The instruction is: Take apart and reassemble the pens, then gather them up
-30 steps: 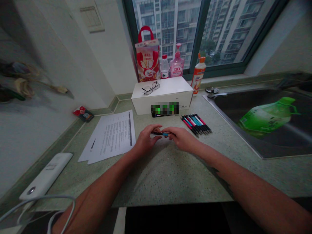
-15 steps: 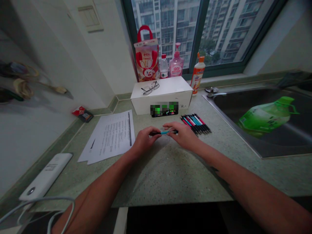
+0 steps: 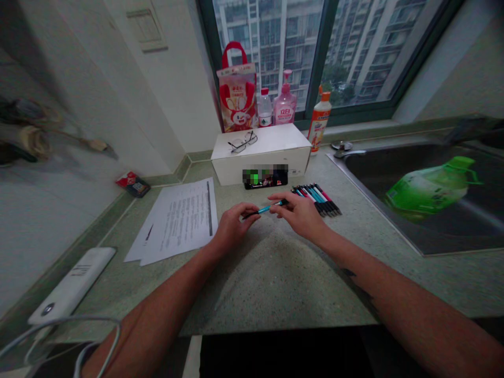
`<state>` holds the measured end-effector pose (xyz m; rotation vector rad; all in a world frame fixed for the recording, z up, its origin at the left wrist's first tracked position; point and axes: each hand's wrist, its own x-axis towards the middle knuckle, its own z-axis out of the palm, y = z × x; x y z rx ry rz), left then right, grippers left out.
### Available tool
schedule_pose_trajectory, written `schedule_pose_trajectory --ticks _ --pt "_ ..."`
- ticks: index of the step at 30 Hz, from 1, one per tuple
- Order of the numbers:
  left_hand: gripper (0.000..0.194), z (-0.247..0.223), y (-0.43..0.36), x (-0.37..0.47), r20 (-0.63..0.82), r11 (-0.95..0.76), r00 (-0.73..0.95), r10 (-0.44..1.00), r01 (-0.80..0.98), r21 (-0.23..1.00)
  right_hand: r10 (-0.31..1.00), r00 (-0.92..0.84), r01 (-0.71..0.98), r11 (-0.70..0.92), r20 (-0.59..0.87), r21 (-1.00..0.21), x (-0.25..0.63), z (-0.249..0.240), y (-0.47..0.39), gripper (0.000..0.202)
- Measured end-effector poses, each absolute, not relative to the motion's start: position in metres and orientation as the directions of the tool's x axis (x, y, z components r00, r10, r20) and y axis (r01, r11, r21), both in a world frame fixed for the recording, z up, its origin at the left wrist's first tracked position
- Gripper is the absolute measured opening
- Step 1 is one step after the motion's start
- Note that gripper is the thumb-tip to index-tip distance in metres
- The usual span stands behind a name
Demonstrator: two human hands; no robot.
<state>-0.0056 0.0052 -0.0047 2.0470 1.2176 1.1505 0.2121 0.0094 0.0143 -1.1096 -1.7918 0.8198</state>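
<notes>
A blue pen with black ends [image 3: 264,209] is held above the counter, its right end tilted up. My left hand [image 3: 233,224] pinches the pen's left black end between thumb and fingers. At the pen's other end, the thumb and fingers of my right hand [image 3: 300,214] close around its dark part. Several pens [image 3: 323,198] in black, red, white and blue lie side by side just beyond my right hand. Behind my hands a phone [image 3: 266,178] with a lit, partly blurred screen leans against a white box [image 3: 260,152].
Printed papers [image 3: 181,220] lie left of my hands, with a small red and black packet [image 3: 133,184] behind them. A white power bank-like device [image 3: 73,286] with a cable is at the near left. Glasses [image 3: 243,142] rest on the box. The sink [image 3: 417,239] holds a green jug [image 3: 431,186].
The pen has tilted, its right end rising. My right hand has shifted slightly to the right, and more of the pen shows between the hands. My left hand is almost still.
</notes>
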Motion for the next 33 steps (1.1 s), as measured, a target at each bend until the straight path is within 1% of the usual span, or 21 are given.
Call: schedule_pose_trajectory --ticks 2,4,6,8,13,18,23,28,33 --pt "0.014 -0.004 0.007 -0.007 0.4 -0.446 0.197 0.895 0.424 0.788 0.913 -0.239 0.455 0.405 0.33 -0.793 0.213 0.015 0.011 0.019" --pt "0.021 -0.003 0.009 -0.008 0.354 -0.382 0.146 0.924 0.368 0.848 0.907 -0.252 0.521 0.421 0.337 -0.742 0.214 0.014 0.011 0.012" --pt "0.024 -0.002 0.01 -0.009 0.306 -0.324 0.107 0.946 0.316 0.892 0.903 -0.266 0.566 0.431 0.338 -0.703 0.214 0.013 0.012 0.008" --pt "0.024 -0.001 0.01 -0.008 0.285 -0.297 0.085 0.955 0.286 0.911 0.901 -0.268 0.59 0.433 0.341 -0.681 0.214 0.012 0.013 0.007" --pt "0.026 0.003 0.009 -0.008 0.304 -0.29 -0.002 0.953 0.291 0.912 0.904 -0.242 0.598 0.426 0.353 -0.679 0.215 0.012 0.015 0.009" --pt "0.031 0.007 0.009 -0.008 0.267 -0.258 -0.019 0.963 0.204 0.944 0.9 -0.221 0.588 0.43 0.375 -0.685 0.216 0.012 0.015 0.01" --pt "0.032 0.008 0.006 -0.005 0.25 -0.237 -0.059 0.966 0.169 0.957 0.88 -0.206 0.582 0.462 0.428 -0.669 0.216 0.013 0.014 0.009" --pt "0.032 0.009 0.004 -0.002 0.232 -0.212 -0.075 0.97 0.208 0.955 0.858 -0.206 0.582 0.494 0.47 -0.646 0.215 0.014 0.013 0.006" --pt "0.03 0.01 0.003 -0.002 0.268 -0.228 -0.1 0.958 0.301 0.926 0.828 -0.22 0.596 0.533 0.517 -0.601 0.214 0.014 0.011 0.005"
